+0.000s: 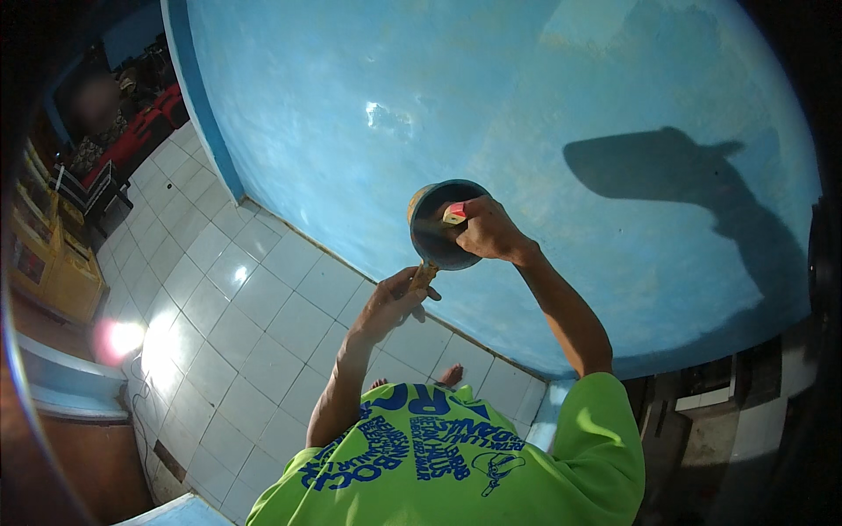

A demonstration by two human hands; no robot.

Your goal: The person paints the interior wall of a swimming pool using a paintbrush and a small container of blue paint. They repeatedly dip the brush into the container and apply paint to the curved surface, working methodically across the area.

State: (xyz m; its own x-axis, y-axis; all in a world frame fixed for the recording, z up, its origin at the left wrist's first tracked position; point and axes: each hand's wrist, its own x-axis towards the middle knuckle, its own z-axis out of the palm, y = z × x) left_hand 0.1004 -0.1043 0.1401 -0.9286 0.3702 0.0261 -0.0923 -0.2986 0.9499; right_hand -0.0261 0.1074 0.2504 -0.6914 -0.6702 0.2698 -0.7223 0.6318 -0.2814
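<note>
A small round pan [443, 195], dark inside with a brownish outer side, is held up in front of the blue wall. My left hand [390, 302] grips the pan's worn, yellowish handle [424, 275] from below. Inside the pan's bowl, my right hand [491, 232] is closed on a small red and cream block [454, 213]. The fingers hide much of that block, so its exact kind does not show. Whether the block touches the inner surface I cannot tell.
A light blue wall [491, 96] rises close ahead, with a shadow of the pan and arm at its right. White tiles cover the floor [263, 351]. A bright lamp [127, 337] glows at left near a yellow cabinet [66, 263]. Another person [101, 123] is at the far left.
</note>
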